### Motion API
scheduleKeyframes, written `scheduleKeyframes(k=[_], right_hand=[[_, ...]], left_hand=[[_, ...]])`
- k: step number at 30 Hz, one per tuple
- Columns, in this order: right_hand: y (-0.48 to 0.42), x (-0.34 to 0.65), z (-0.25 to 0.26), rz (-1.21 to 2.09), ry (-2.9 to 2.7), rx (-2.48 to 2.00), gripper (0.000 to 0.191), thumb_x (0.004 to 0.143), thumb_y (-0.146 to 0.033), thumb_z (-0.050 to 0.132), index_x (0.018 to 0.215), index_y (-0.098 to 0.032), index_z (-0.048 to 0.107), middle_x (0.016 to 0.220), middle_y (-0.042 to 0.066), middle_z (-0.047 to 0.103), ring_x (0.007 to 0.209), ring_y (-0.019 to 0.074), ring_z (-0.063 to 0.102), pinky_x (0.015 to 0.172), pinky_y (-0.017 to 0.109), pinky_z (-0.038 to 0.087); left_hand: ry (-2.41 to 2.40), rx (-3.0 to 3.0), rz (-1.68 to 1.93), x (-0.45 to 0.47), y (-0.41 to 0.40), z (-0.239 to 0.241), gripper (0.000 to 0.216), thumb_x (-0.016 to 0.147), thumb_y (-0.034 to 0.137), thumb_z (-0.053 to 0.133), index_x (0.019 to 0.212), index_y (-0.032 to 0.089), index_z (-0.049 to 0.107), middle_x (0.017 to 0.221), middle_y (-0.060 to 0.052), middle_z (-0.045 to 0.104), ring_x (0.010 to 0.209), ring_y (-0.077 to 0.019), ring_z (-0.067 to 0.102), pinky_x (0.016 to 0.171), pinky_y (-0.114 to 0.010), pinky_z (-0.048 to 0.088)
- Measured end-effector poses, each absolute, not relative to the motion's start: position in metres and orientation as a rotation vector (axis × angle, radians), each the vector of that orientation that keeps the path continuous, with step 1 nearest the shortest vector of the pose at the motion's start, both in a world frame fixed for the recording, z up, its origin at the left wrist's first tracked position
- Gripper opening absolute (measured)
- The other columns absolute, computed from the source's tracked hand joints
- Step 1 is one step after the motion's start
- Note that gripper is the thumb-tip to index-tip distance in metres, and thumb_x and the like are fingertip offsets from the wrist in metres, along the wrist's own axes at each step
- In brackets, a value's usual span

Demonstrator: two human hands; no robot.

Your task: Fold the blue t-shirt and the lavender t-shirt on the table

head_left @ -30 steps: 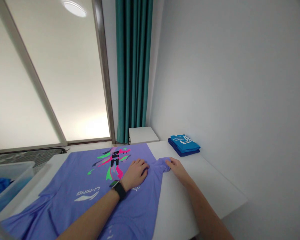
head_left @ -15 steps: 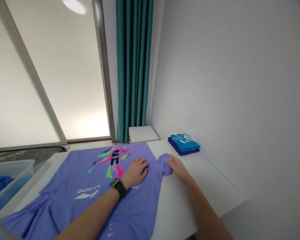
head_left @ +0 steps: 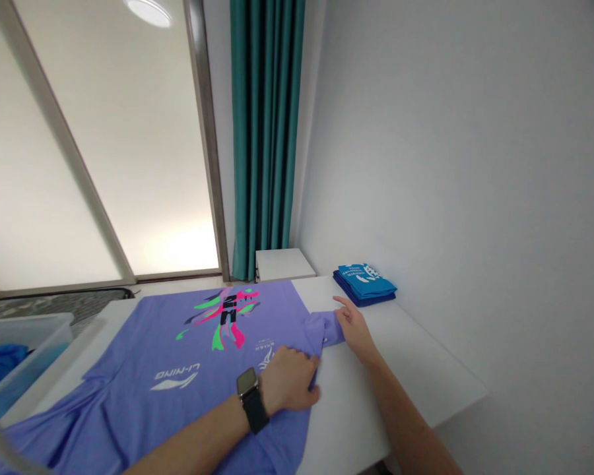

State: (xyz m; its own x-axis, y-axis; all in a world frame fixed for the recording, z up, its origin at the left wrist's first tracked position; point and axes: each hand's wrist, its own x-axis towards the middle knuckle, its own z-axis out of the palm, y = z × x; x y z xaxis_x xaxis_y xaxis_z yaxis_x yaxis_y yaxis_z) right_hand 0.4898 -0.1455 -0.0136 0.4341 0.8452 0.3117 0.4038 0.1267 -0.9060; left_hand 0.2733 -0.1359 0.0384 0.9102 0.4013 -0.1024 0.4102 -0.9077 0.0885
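A purple T-shirt (head_left: 178, 343) lies spread on a white table, its colourful print and white LI-NING lettering facing up. My left hand (head_left: 291, 377), with a black-strapped watch (head_left: 251, 396) on the wrist, rests on the shirt near its right edge. Its fingers bend down toward the cloth, thumb apart from them, and their tips are partly hidden. My right hand (head_left: 355, 328) pinches the end of the short sleeve (head_left: 332, 328) between thumb and fingers, the index finger pointing out. Between the two hands the sleeve is drawn out to the right, with some wrinkles near the seam.
Folded blue garments (head_left: 365, 284) are stacked at the table's back right, beside the wall. A translucent bin (head_left: 54, 336) with blue cloth in it stands at the left. Behind the white table (head_left: 356, 396) are a small white cabinet (head_left: 284, 264) and a green curtain (head_left: 264, 145).
My left hand has moved toward me and to the right across the shirt, uncovering a small white print. The bunched sleeve is now pulled flatter in my right hand.
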Motion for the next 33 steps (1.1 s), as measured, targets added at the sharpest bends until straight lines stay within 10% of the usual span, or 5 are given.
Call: scheduleKeyframes(k=[11,25,33], right_hand=[[-0.135,0.505,0.000,0.204,-1.267,-1.720,0.048,0.088,-0.034,0.042,0.130,-0.015,0.055,0.062,-0.003,0.051,0.056,0.0162,0.046,0.058,0.028,0.038],[-0.139,0.515,-0.017,0.080,-1.568,-2.282,0.030,0.094,-0.031,0.047,0.117,-0.021,0.062,0.084,0.005,0.073,0.083,0.0208,0.067,0.078,0.029,0.042],[-0.152,0.520,-0.012,-0.028,-1.621,-2.331,0.035,0.095,-0.022,0.043,0.127,-0.024,0.056,0.109,0.008,0.072,0.096,0.0226,0.067,0.082,0.030,0.042]], left_hand=[[0.358,2.300,-0.204,0.260,-0.088,0.053,0.011,0.086,0.022,0.042,0.076,0.021,0.045,0.069,0.004,0.058,0.067,-0.0125,0.057,0.062,-0.022,0.042],[0.308,2.996,-0.075,0.246,-0.156,0.043,0.024,0.086,0.044,0.057,0.092,0.021,0.059,0.079,-0.006,0.071,0.073,-0.0272,0.068,0.068,-0.038,0.051],[0.016,2.984,-0.035,0.244,-0.157,0.035,0.004,0.087,0.022,0.055,0.087,0.020,0.058,0.078,-0.004,0.070,0.071,-0.0215,0.068,0.077,-0.035,0.050]])
